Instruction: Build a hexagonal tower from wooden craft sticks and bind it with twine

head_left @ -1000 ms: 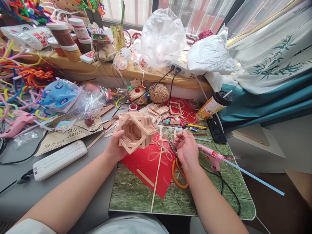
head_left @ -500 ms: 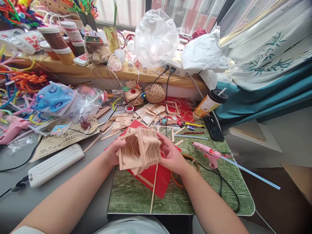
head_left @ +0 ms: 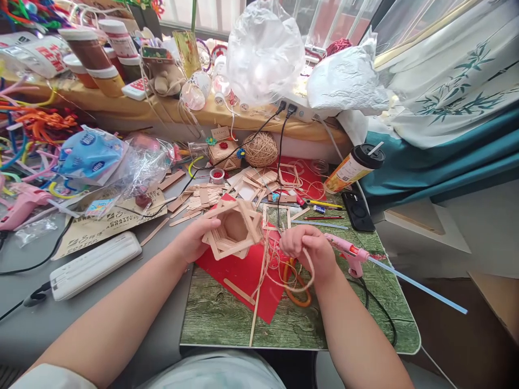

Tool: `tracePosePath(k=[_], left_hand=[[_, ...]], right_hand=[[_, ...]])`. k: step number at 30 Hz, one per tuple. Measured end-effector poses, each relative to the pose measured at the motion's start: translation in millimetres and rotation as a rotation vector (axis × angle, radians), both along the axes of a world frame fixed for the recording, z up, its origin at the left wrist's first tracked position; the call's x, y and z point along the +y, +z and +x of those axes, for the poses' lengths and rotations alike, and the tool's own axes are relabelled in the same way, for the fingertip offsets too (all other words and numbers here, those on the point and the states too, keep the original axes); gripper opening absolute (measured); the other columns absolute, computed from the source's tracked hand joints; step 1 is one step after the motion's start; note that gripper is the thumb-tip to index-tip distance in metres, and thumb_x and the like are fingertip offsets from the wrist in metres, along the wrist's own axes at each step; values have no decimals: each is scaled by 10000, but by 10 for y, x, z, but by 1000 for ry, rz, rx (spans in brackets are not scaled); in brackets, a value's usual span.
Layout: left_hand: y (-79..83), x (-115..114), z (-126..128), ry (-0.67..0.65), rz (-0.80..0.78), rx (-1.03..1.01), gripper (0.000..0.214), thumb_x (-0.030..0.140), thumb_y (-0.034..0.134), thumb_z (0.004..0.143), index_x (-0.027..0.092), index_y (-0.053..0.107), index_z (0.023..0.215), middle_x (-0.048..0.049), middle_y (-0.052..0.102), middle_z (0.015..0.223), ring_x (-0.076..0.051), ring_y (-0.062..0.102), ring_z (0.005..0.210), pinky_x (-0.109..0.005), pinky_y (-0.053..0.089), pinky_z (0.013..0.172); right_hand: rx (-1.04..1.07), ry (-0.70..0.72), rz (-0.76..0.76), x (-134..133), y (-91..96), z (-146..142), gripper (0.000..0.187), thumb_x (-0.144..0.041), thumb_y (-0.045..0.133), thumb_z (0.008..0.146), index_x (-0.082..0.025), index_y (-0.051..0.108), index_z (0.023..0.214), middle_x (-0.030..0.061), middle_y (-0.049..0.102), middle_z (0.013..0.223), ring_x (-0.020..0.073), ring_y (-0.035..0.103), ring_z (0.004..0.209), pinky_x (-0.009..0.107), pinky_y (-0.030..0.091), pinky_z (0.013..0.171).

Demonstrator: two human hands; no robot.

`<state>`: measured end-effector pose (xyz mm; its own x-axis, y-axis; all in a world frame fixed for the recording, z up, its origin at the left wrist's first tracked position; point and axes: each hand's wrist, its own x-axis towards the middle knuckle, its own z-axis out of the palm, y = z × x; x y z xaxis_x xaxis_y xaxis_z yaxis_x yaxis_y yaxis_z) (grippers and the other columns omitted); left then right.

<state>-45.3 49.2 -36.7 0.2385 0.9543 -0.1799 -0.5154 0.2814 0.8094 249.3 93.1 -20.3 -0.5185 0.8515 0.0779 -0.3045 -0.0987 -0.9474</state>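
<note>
My left hand (head_left: 197, 237) grips the near left side of a hexagonal basket built from stacked craft sticks (head_left: 235, 229), open side up, over a red paper sheet (head_left: 247, 275). My right hand (head_left: 306, 249) is closed on a loose strand of tan twine (head_left: 284, 278) that loops down toward the red sheet. Orange-handled scissors (head_left: 298, 286) lie just under the right hand. A pink glue gun (head_left: 348, 254) with a long blue stick lies right of that hand.
A green wood-print mat (head_left: 357, 319) covers the table corner. Loose craft sticks (head_left: 203, 197), a twine ball (head_left: 261, 149), a lidded cup (head_left: 352, 168), a phone (head_left: 357, 212) and pens lie beyond. A white power strip (head_left: 95, 265) and pipe cleaners (head_left: 36, 129) crowd the left. Cables cross the middle.
The basket was turned on its side between both hands, then set open side up in my left hand. My right hand left it and took up twine.
</note>
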Motion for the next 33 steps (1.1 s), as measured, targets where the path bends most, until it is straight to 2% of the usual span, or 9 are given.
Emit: tracePosePath(k=[3, 5, 8, 10, 13, 18, 23, 27, 33], left_hand=[[18, -9, -4, 144, 32, -65, 662, 429, 743, 855, 190, 633, 1463, -152, 724, 1413, -398, 724, 1245, -538, 595, 1056], [4, -40, -27, 162, 29, -95, 647, 450, 723, 865, 193, 643, 1454, -147, 728, 1403, -403, 699, 1288, -554, 565, 1105], [-24, -102, -56, 14, 1, -147, 622, 497, 719, 847, 187, 694, 1386, -163, 763, 1327, -433, 704, 1269, -569, 587, 1056], [-20, -140, -62, -138, -3, -170, 588, 496, 740, 821, 172, 736, 1311, -174, 798, 1218, -443, 742, 1179, -570, 611, 992], [29, -182, -57, -309, -3, -140, 580, 480, 799, 771, 144, 760, 1243, -186, 816, 1070, -450, 770, 1080, -574, 614, 956], [41, -224, -97, -402, -45, 26, 754, 489, 936, 634, 184, 734, 1293, -198, 768, 1241, -443, 745, 1153, -543, 607, 970], [-74, -192, -162, -403, -64, 207, 740, 429, 953, 626, 221, 747, 1305, -166, 756, 1315, -423, 738, 1178, -480, 637, 924], [-77, -141, -137, -366, -36, 228, 572, 373, 924, 687, 244, 780, 1226, -118, 790, 1227, -348, 773, 1082, -364, 647, 797], [-11, -163, 46, -264, -85, 410, 531, 335, 919, 712, 212, 736, 1195, -71, 785, 1128, -301, 766, 1031, -322, 620, 760]], right_hand=[[-300, -117, 235, -30, -94, -65, 377, -498, 746, 913, -244, 733, 634, 44, 674, 705, 225, 636, 759, 419, 561, 831], [-334, -206, 276, -88, -150, -158, 163, -428, 804, 895, -268, 827, 919, 66, 769, 1012, 253, 700, 1016, 442, 548, 1033], [-177, -43, 153, -194, -185, -297, 733, -329, 919, 791, -339, 634, 1467, 84, 639, 1505, 280, 624, 1372, 472, 489, 1196], [-137, 122, 43, -242, -192, -353, 916, -281, 950, 749, -349, 528, 1559, 88, 612, 1544, 271, 632, 1382, 474, 505, 1193], [-159, 256, -48, -247, -220, -377, 668, -292, 916, 790, -288, 668, 1409, 88, 730, 1348, 247, 719, 1221, 466, 560, 1124], [-77, 138, -83, -173, -279, -339, 608, -310, 865, 862, -327, 631, 1423, 37, 750, 1155, 177, 723, 1026, 364, 594, 980], [-265, 45, 168, -119, -232, -266, 175, -396, 768, 955, -283, 805, 1083, 34, 690, 1010, 180, 644, 924, 343, 545, 896], [-318, -110, 248, -85, -185, -218, 229, -464, 663, 1024, -292, 809, 1064, 55, 696, 1071, 223, 649, 1029, 395, 520, 978], [-292, -10, 316, -185, -114, -245, 338, -572, 737, 949, -303, 822, 1136, 91, 689, 1233, 291, 646, 1213, 483, 493, 1108]])
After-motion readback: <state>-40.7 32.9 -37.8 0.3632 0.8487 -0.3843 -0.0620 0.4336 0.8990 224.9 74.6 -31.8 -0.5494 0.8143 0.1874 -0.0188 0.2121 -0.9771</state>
